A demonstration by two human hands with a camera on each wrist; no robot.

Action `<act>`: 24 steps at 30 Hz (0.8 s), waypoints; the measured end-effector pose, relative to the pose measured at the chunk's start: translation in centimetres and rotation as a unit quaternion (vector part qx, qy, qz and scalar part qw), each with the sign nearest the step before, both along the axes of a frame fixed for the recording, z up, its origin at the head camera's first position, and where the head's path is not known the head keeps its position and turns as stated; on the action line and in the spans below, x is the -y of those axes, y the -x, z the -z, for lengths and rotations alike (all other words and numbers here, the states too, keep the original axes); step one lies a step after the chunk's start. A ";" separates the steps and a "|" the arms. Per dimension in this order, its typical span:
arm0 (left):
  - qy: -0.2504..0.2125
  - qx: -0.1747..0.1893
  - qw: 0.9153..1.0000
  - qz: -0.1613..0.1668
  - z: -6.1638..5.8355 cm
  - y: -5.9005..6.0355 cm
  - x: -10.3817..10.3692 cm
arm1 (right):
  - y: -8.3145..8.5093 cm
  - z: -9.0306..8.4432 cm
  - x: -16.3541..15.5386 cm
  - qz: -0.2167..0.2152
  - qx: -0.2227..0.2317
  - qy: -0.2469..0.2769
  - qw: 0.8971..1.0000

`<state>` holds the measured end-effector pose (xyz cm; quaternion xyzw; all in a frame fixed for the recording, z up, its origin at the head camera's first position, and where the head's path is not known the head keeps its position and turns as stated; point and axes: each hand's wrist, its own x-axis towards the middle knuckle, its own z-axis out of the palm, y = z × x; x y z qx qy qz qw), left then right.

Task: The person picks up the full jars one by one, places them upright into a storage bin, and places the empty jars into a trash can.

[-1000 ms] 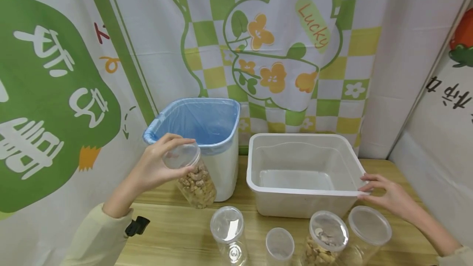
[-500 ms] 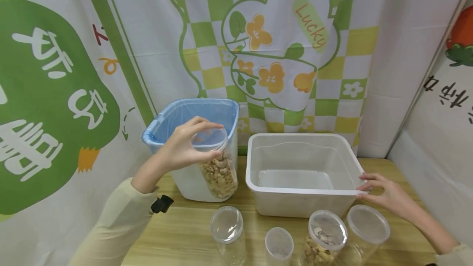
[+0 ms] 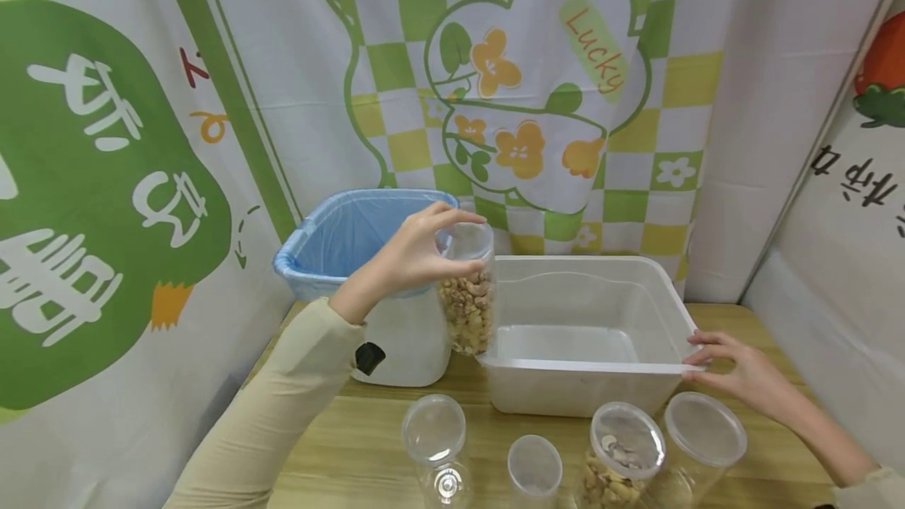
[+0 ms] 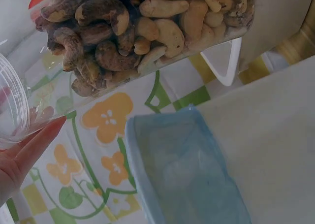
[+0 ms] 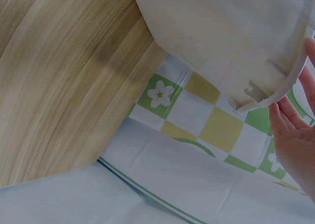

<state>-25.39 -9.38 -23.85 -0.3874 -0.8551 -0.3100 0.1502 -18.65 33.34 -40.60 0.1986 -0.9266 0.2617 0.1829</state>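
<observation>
My left hand [image 3: 424, 254] grips a clear plastic jar of cashews [image 3: 468, 313] around its lidded top, thumb in front and fingers across the lid. In the head view the jar hangs upright, overlapping the left end of an open white plastic tub [image 3: 576, 389]. The left wrist view shows the cashews [image 4: 167, 22] close up through the jar wall, with fingertips beside the lid. On the tub's right side, my right hand [image 3: 742, 375] pinches the rim, fingers over the edge and thumb below. The right wrist view shows the tub's outer wall [image 5: 221, 32] and that grip.
Left of the tub stands a white bin with a blue liner [image 3: 339, 238]. Along the front of the wooden table are a clear jar [image 3: 434, 434], a smaller cup [image 3: 534, 466], another cashew jar [image 3: 625, 446] and a wide lidded jar [image 3: 705, 434]. Printed curtains surround the table.
My left hand has carried the cashew jar rightward and upward, from in front of the lined bin to the tub's left end; the jar went from tilted to upright. My right hand stays at the rim.
</observation>
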 end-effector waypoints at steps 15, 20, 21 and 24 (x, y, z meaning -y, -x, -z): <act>0.049 0.052 0.997 -0.024 1.7 3.3 -5.5 | 0.0 0.1 0.0 -0.002 0.010 0.003 1.000; 0.086 0.090 0.992 -0.007 3.3 4.4 -6.9 | 0.0 0.0 0.1 -0.002 0.005 0.003 1.000; 0.093 0.096 0.991 -0.004 3.6 4.6 -7.2 | 0.0 0.0 0.1 -0.001 0.003 0.002 1.000; 0.107 0.112 0.988 0.002 4.5 5.0 -7.6 | -0.1 0.0 0.2 0.000 0.003 0.002 1.000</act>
